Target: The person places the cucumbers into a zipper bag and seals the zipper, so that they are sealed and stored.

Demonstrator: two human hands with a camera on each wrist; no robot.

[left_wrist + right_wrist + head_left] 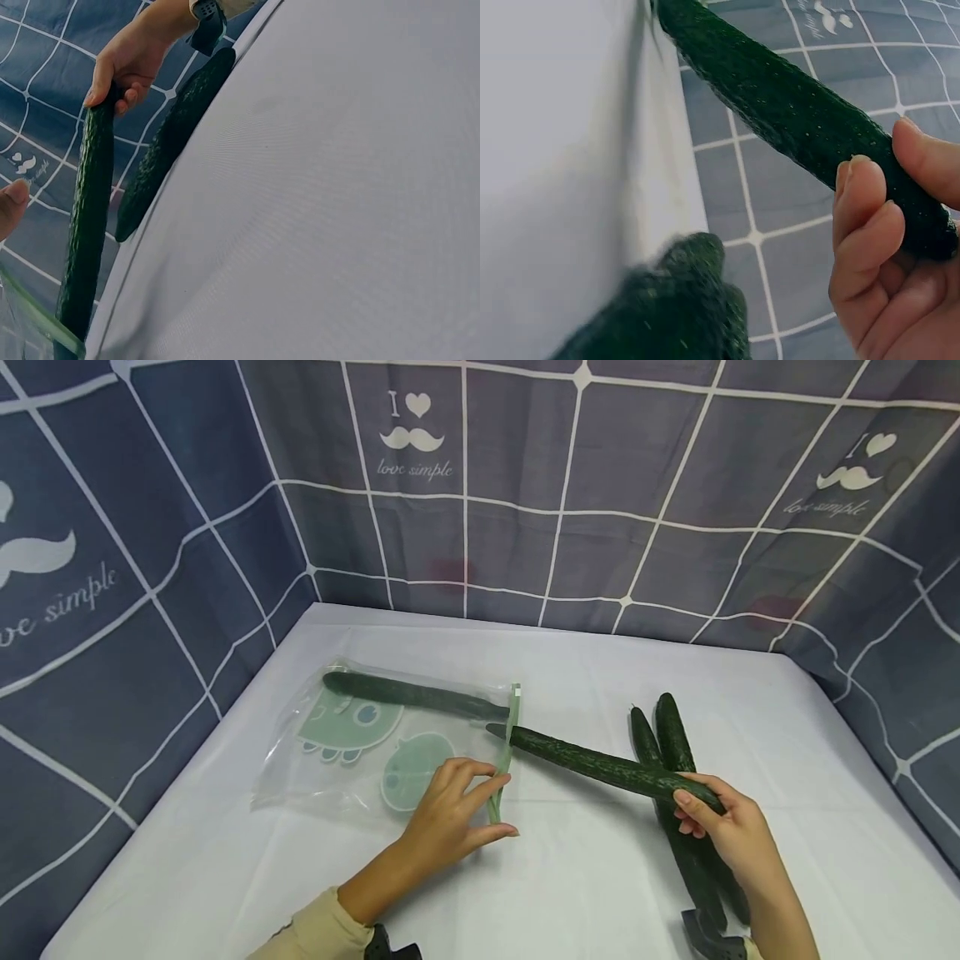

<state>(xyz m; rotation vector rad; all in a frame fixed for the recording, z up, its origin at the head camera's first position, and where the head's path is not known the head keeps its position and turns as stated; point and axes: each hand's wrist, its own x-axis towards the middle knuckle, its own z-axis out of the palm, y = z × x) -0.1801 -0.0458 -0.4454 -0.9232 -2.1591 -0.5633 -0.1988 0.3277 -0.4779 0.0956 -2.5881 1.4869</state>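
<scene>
My right hand (pixel 731 818) grips a long dark green cucumber (pixel 592 762) by its right end, fingers and thumb around it. The cucumber's far tip reaches past the green rim of a clear zip bag (pixel 300 785). My left hand (pixel 450 810) holds the bag's rim at its near part with curled fingers; the thumb stands a little apart below. Another cucumber (pixel 412 692) lies inside the bag, along its far side. The right wrist view shows the held cucumber (pixel 787 105) between thumb and fingers (pixel 862 225). In the left wrist view, the cucumber (pixel 90 202) passes behind the bag's rim (pixel 45 322).
Two more cucumbers (pixel 686 860) lie side by side on the white tabletop (pixel 570 885), beneath and beside the right hand. Green cartoon prints (pixel 416 768) mark the bag. A dark curtain (pixel 525 452) with white lines surrounds the table's back and sides.
</scene>
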